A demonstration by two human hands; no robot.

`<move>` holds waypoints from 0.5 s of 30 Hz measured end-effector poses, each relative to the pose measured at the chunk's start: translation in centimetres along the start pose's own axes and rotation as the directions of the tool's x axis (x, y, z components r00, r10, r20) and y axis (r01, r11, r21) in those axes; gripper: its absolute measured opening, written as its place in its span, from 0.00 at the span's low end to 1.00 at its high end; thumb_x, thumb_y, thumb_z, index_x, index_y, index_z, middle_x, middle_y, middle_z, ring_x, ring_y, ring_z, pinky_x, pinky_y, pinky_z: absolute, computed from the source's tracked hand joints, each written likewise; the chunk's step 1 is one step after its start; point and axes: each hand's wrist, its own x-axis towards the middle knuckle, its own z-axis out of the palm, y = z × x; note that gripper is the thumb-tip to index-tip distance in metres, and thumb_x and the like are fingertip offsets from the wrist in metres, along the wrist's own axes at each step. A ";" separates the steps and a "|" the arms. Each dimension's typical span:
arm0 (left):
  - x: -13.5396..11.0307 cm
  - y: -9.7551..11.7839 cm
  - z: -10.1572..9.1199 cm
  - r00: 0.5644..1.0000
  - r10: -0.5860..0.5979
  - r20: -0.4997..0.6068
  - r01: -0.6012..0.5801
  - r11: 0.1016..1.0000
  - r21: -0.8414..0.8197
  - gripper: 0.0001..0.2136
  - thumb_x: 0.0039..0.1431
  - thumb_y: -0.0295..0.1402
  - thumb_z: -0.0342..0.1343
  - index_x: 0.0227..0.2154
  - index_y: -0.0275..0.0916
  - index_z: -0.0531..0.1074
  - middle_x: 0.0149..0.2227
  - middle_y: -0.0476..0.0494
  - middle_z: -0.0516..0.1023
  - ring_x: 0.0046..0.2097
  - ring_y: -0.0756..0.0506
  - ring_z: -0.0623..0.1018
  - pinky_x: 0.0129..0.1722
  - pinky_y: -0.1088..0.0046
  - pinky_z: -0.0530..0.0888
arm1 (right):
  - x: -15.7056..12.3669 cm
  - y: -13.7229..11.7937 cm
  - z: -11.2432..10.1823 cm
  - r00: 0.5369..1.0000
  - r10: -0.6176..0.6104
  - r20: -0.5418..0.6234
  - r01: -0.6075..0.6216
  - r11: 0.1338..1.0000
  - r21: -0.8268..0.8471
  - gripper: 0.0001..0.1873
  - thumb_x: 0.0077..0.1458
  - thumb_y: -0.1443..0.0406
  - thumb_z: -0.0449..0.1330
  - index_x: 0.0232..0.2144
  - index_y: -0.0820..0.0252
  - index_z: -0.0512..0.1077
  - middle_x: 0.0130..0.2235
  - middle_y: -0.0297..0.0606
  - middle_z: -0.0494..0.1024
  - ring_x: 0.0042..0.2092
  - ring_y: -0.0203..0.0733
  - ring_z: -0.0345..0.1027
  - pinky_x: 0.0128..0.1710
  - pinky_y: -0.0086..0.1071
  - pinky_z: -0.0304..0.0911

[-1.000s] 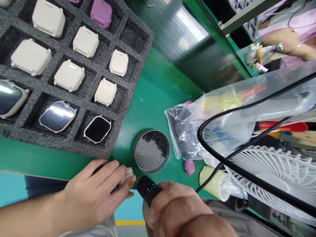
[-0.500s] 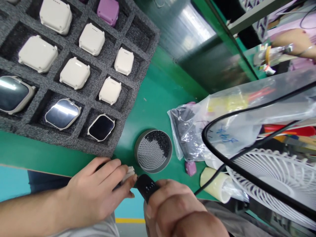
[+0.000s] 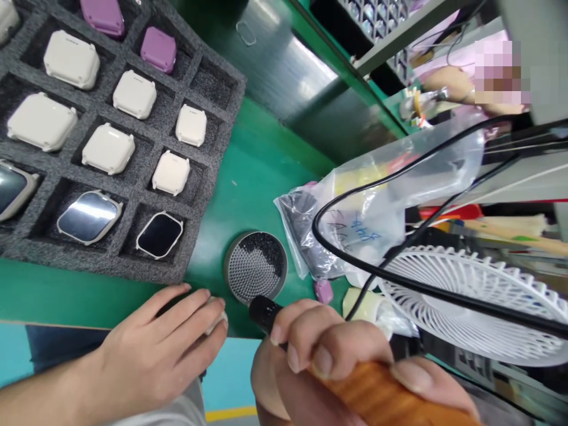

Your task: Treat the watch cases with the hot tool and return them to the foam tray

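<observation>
My left hand (image 3: 151,337) lies at the near edge of the green mat, with its fingers curled around a cream watch case (image 3: 217,318). Most of that case is hidden, and something dark shows under the fingers. My right hand (image 3: 319,349) grips a tool with an orange wood-grain handle (image 3: 377,393) and a black tip (image 3: 265,313). The tip points left, a little apart from the case. Behind the hands sits a round grey tin (image 3: 255,266) with a perforated surface and black granules.
A grey foam tray (image 3: 110,264) holds several cream, mauve and glass-faced watch cases. To the right lie a plastic bag (image 3: 350,236), a small mauve part (image 3: 323,291), a black cable (image 3: 355,204) and a white fan (image 3: 465,302). A co-worker's arm (image 3: 448,83) is at top right.
The view has swung, shifting the scene left. My right hand has rolled, bringing the orange handle into sight, and the black tip sits slightly farther from the case.
</observation>
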 end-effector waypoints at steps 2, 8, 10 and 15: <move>0.0 0.2 0.3 0.997 -0.059 -0.052 0.059 0.998 0.011 0.12 0.68 0.31 0.61 0.52 0.36 0.80 0.53 0.40 0.82 0.55 0.37 0.78 0.60 0.52 0.70 | -0.3 0.0 -0.1 0.999 0.039 -0.018 -0.040 0.999 -0.029 0.17 0.72 0.58 0.43 0.52 0.47 0.69 0.32 0.29 0.71 0.28 0.37 0.71 0.24 0.38 0.72; 0.0 0.4 0.5 0.995 -0.090 -0.042 0.091 0.995 0.028 0.12 0.70 0.34 0.58 0.51 0.37 0.81 0.57 0.40 0.80 0.57 0.36 0.78 0.59 0.53 0.70 | -0.7 0.4 0.0 0.999 0.005 -0.036 -0.005 1.000 0.016 0.16 0.73 0.57 0.45 0.55 0.52 0.67 0.35 0.27 0.72 0.30 0.33 0.71 0.27 0.35 0.72; -0.1 0.3 0.3 0.997 -0.074 -0.016 0.075 0.997 0.018 0.15 0.71 0.31 0.51 0.52 0.38 0.80 0.59 0.40 0.79 0.59 0.36 0.77 0.60 0.52 0.69 | -0.6 0.5 -0.1 0.999 0.020 -0.040 -0.020 1.000 0.009 0.16 0.73 0.57 0.45 0.54 0.51 0.68 0.35 0.26 0.72 0.31 0.32 0.71 0.29 0.35 0.73; 0.0 0.3 0.3 0.995 -0.089 -0.034 0.090 0.996 0.023 0.15 0.72 0.30 0.52 0.55 0.42 0.80 0.57 0.43 0.81 0.56 0.38 0.79 0.59 0.54 0.69 | -1.0 -0.2 -0.1 0.993 0.051 -0.104 -0.050 0.999 0.005 0.07 0.69 0.59 0.56 0.37 0.54 0.68 0.30 0.23 0.70 0.26 0.28 0.70 0.29 0.30 0.74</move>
